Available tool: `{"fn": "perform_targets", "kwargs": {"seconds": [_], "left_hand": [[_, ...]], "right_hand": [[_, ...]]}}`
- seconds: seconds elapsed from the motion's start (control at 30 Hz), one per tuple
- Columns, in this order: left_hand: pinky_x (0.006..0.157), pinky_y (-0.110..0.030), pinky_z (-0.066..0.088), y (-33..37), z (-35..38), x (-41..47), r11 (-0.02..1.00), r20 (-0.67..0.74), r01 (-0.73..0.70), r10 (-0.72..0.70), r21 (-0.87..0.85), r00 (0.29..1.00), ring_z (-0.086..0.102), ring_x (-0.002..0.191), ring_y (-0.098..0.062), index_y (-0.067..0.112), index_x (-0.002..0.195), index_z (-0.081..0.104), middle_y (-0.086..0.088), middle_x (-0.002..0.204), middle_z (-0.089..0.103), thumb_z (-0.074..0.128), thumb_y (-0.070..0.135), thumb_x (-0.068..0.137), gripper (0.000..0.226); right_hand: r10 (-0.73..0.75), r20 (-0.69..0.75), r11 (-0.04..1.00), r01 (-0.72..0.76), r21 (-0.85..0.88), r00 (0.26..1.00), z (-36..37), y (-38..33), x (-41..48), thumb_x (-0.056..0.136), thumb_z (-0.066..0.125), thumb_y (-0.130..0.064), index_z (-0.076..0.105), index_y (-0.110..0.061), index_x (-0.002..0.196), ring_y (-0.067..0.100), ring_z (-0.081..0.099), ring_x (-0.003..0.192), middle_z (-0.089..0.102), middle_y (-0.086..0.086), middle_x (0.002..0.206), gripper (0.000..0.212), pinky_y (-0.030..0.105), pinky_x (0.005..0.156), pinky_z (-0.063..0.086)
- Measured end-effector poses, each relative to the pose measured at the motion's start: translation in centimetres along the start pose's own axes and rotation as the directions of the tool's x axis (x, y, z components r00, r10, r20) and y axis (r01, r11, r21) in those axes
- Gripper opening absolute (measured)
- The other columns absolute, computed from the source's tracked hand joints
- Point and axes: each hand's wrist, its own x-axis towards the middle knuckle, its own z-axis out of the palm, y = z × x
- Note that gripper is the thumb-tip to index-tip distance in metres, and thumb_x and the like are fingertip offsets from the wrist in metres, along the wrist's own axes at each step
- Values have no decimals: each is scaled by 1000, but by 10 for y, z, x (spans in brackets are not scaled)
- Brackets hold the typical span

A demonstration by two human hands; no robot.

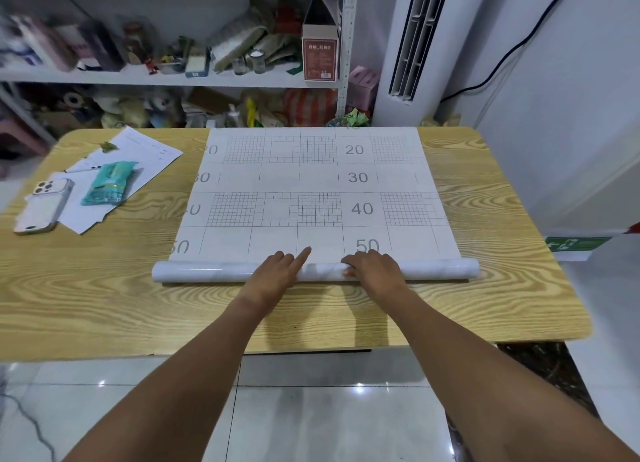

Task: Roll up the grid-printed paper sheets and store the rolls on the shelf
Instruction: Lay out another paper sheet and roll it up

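A grid-printed paper sheet lies flat on the wooden table, marked with numbers 20 to 50. Its near edge is curled into a glossy white roll that runs across the table. My left hand rests on top of the roll near its middle, index finger stretched forward onto the flat sheet. My right hand is beside it, fingers curled over the roll. The white metal shelf stands behind the table, crammed with clutter.
At the table's left lie a white phone, a teal tissue pack and loose papers. A tall white air conditioner stands at the back right with a black cable on the wall. Tiled floor lies below the table's near edge.
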Motion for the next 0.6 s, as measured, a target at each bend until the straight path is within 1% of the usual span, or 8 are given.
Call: {"fn": "perform_targets", "kwargs": {"seconds": [0.03,0.07,0.17,0.23,0.33,0.43,0.5,0.6], "left_hand": [[75,-35,44,-1,1,0,1000,-10,-3,3,-7,1000,50,86,-28,9,141,28,-9,93,57,63,-14,68,84],[71,-33,46,-2,2,0,1000,-20,-3,3,1,1000,52,82,-26,11,136,32,-7,89,59,68,-15,61,87],[53,-21,44,-6,6,-1,999,-36,-1,3,47,999,52,62,-16,17,109,44,4,70,57,84,-7,33,89],[52,-20,44,-7,6,-4,997,-29,-43,45,58,999,52,61,-16,18,102,45,4,70,57,83,-7,30,85],[53,-28,50,-8,4,-3,998,-53,-60,60,5,997,55,63,-24,15,102,43,-4,72,59,76,-16,34,82],[55,-33,52,-10,5,-1,999,-58,-37,35,-26,998,55,68,-26,17,105,41,-6,75,59,72,-21,39,82],[55,-31,52,-12,5,-1,998,-51,-33,31,-47,998,56,68,-26,17,105,42,-6,75,60,72,-22,39,82],[56,-29,51,-13,6,1,998,-58,-47,45,-33,997,57,68,-26,12,103,50,-6,79,61,78,-19,37,78]], "right_hand": [[-5,4,1000,5,-7,1000,1,0,0,92,47,-7,57,-26,118,24,53,106,61,1,112,33,31,79,35],[-12,3,1000,12,-22,1000,3,0,0,93,47,-10,54,-26,122,25,52,108,59,2,115,34,32,81,35],[-54,-41,995,50,-90,998,16,2,-5,97,46,-23,44,-23,133,29,43,116,46,7,129,35,39,92,35],[-56,-61,994,49,-100,997,20,2,-9,96,46,-37,41,-19,137,32,38,122,39,10,136,44,43,98,33],[-41,-12,994,39,-105,999,22,1,-9,91,47,-51,32,-16,142,30,35,124,36,10,137,64,41,101,31],[-36,-28,998,35,-47,999,22,-1,-7,91,55,-36,32,-16,140,25,38,122,40,7,134,58,39,97,32],[-25,-71,999,28,41,997,20,-1,-4,88,59,-26,40,-16,133,22,44,118,48,4,128,49,37,93,33],[-22,-90,996,30,85,996,17,-1,-3,87,60,-23,49,-14,117,22,49,109,54,3,116,33,36,86,34]]}}
